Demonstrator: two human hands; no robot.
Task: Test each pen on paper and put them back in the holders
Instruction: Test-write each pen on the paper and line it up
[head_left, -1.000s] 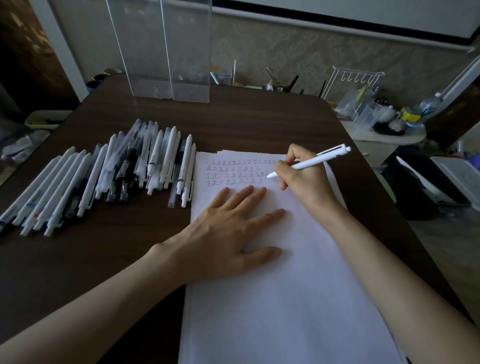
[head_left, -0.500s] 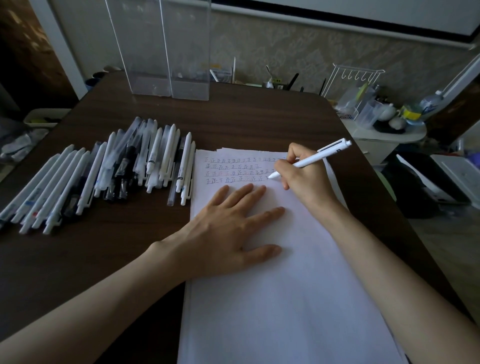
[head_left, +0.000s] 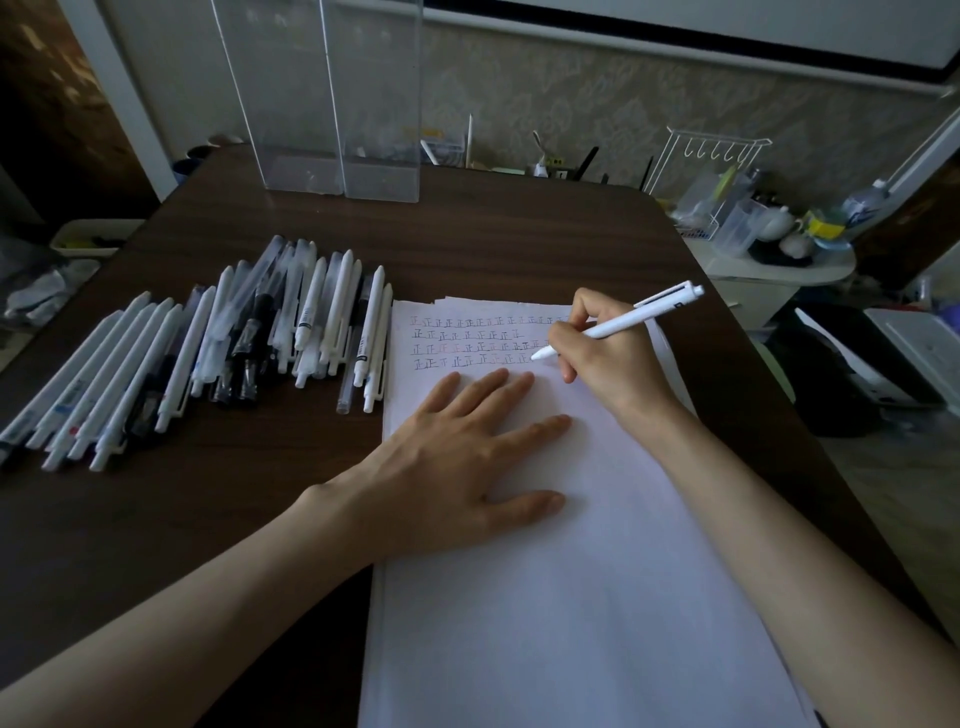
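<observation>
Currently, on my feed, the right hand (head_left: 608, 358) grips a white pen (head_left: 623, 325), its fingers (head_left: 584, 306) curled round the barrel near the tip. The pen slants up to the right, clip end high. Its tip points down at the right end of the fourth row of marks (head_left: 467, 345) near the top of the paper (head_left: 571, 597); I cannot tell whether the tip touches the sheet. The left hand (head_left: 457, 467) lies flat on the paper just below those rows, fingers straight and spread, holding nothing, palm on the sheet's left part. The paper rests on the dark tabletop (head_left: 519, 244), its left edge just beside a loose heap of pens (head_left: 218, 353). These are mostly white, with some black and clear ones, and lie side by side. Two tall clear holders (head_left: 337, 104) stand upright, touching each other, at the far edge of the tabletop, well apart from both hands.
</observation>
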